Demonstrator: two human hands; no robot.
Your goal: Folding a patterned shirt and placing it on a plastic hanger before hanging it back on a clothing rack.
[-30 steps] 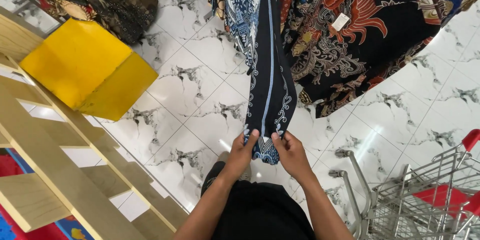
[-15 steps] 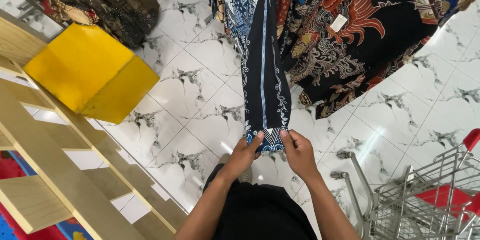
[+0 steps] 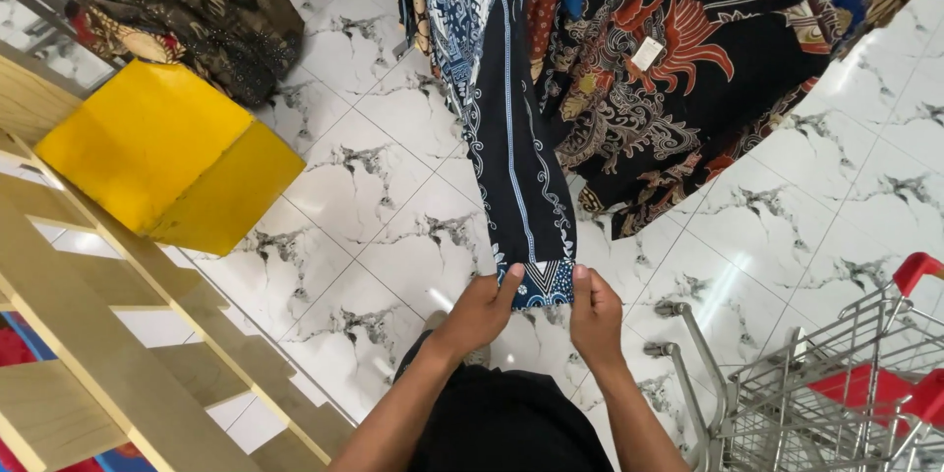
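Left hand (image 3: 482, 310): forearm reaching forward, fingers closed, pinching the lower hem's left corner.
Right hand (image 3: 596, 315): likewise extended, thumb and fingers closed on the hem's right corner.
Blue patterned cloth (image 3: 516, 157): long, narrow, soft fabric, hanging from above, hem held taut between both hands.
Floor (image 3: 374, 197): glossy white marbled tiles.
Cart (image 3: 836, 393): metal wire, red handle.

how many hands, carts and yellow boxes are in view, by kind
hands: 2 (left hand, right hand, both pinching the hem of the dark blue patterned cloth)
shopping carts: 1
yellow boxes: 1
total: 4
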